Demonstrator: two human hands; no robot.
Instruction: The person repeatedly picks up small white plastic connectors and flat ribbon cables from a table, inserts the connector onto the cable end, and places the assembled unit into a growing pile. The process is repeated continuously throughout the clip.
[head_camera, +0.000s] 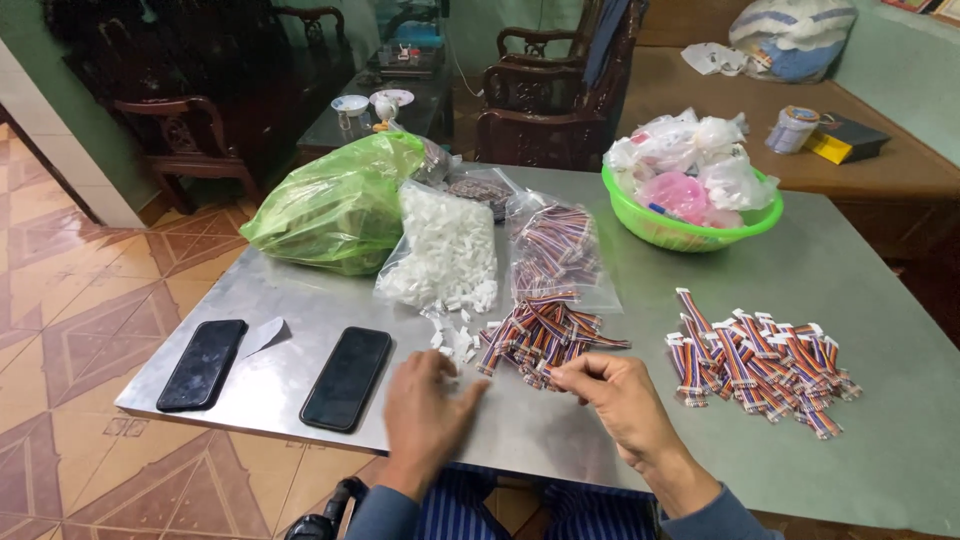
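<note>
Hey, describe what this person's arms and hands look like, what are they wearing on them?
Both hands are bare: no gloves, rings or watch visible. The left hand and right hand each emerge from a blue-grey long sleeve that ends at the wrist. The left hand is slightly blurred.

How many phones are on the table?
2. One black phone lies near the table's left edge; the other phone lies to its right, just beside the left hand. Bags could hide more.
</note>
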